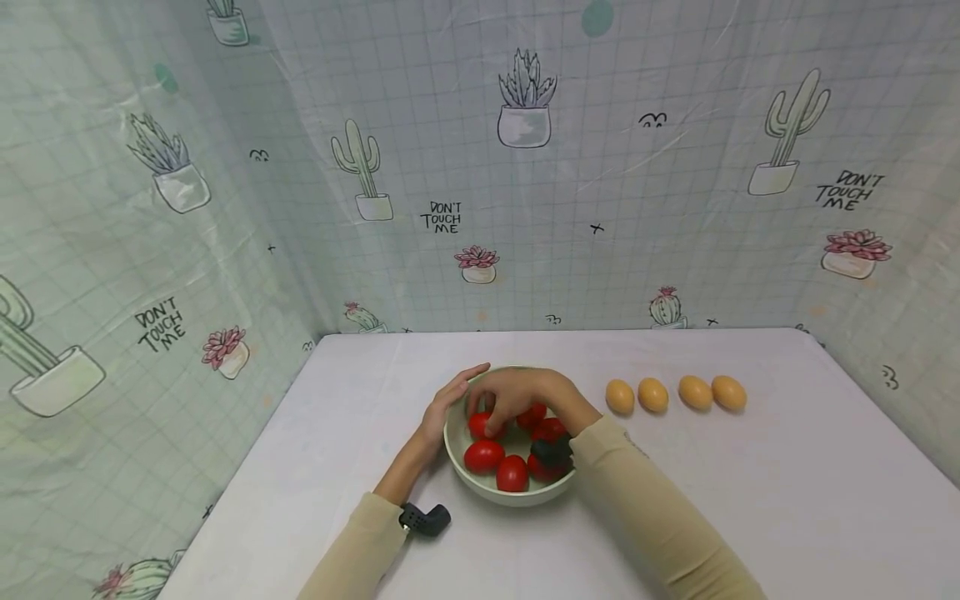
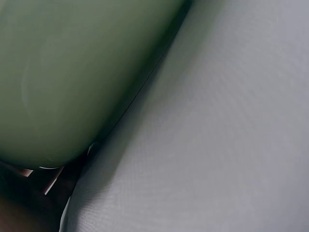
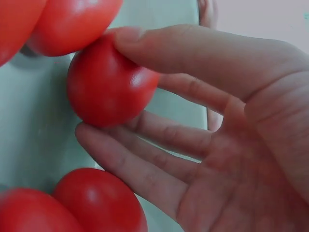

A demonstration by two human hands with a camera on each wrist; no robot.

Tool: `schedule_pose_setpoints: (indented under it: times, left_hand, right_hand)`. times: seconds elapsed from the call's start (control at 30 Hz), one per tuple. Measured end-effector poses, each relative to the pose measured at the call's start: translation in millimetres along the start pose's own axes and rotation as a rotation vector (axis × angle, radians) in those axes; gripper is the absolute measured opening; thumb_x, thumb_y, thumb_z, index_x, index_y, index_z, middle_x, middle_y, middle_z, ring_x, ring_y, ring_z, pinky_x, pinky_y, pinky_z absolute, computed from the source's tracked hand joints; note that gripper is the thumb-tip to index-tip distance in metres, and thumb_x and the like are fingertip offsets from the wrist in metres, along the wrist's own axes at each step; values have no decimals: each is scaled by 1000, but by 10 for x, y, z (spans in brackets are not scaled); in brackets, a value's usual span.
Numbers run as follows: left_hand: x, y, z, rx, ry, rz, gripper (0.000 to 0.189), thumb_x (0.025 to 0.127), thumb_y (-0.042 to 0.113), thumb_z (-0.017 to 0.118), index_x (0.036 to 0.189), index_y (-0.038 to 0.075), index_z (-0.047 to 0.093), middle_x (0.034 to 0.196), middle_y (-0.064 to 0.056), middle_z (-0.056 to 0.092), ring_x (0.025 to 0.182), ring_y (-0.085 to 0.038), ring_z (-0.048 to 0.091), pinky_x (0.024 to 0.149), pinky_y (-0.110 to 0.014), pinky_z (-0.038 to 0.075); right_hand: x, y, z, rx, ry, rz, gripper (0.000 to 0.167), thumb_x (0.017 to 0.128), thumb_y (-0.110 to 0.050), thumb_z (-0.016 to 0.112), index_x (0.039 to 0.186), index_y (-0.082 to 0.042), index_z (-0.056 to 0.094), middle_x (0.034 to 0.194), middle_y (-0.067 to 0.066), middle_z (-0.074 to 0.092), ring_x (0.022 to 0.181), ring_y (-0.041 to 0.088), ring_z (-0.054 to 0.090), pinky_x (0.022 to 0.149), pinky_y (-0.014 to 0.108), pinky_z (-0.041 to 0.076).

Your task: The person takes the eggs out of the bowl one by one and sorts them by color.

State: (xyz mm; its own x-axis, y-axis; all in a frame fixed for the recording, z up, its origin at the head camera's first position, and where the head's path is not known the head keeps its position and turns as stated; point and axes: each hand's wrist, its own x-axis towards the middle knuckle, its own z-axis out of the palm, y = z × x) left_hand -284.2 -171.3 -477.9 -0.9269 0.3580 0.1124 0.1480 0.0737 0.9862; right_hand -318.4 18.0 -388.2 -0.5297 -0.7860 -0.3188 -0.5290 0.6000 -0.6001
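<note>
A pale green bowl (image 1: 517, 499) stands on the white table with several red tomatoes in it. My left hand (image 1: 439, 412) rests against the bowl's left side, its fingers stretched along the rim. Most of that hand is hidden in the left wrist view, where the bowl's outer wall (image 2: 72, 72) fills the upper left. Inside the bowl, my right hand (image 1: 525, 390) pinches one red tomato (image 3: 108, 84) between thumb and fingers, near the left wall. Other tomatoes (image 3: 99, 200) lie close around it, a few partly covered by my right hand and wrist.
Several yellow-orange egg-shaped fruits (image 1: 652, 395) lie in a row on the table (image 1: 787, 492) to the right of the bowl. A cloth printed with cacti (image 1: 525, 125) hangs behind the table and along its sides. A black strap device (image 1: 426, 520) sits on my left wrist.
</note>
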Motion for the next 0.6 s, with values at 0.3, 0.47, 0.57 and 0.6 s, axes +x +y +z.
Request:
schedule_pose_setpoints:
  times: [0.3,0.47,0.57,0.6]
  left_hand:
    - [-24,5,-1,-16,8,-26,54,110,32,20,158,16,41,166,-4,39,156,-27,33,114,-19,42]
    - [-27,-11,0,-32,31,-28,53,111,32,22,157,18,43,164,-4,41,149,-23,42,108,-14,44]
    - [-22,-13,6,-41,29,-23,52,111,32,23,157,19,44,163,-4,44,144,-18,47,109,-16,45]
    - [-19,-12,8,-41,28,-21,52,111,32,23,156,19,45,162,-4,44,143,-17,48,109,-16,44]
  right_hand:
    - [-162,40,-82,90,45,-32,30,88,-21,78,116,-23,70,113,-1,70,100,16,66,89,34,58]
    - [-295,58,-134,126,122,-47,32,88,-22,78,120,-25,70,116,-3,71,107,16,65,90,34,59]
    - [-397,74,-155,139,171,-56,41,88,-22,78,128,-21,69,119,-2,71,111,18,65,92,36,60]
    - [-434,79,-162,141,188,-58,43,88,-22,77,131,-20,68,120,-1,72,111,19,66,93,36,60]
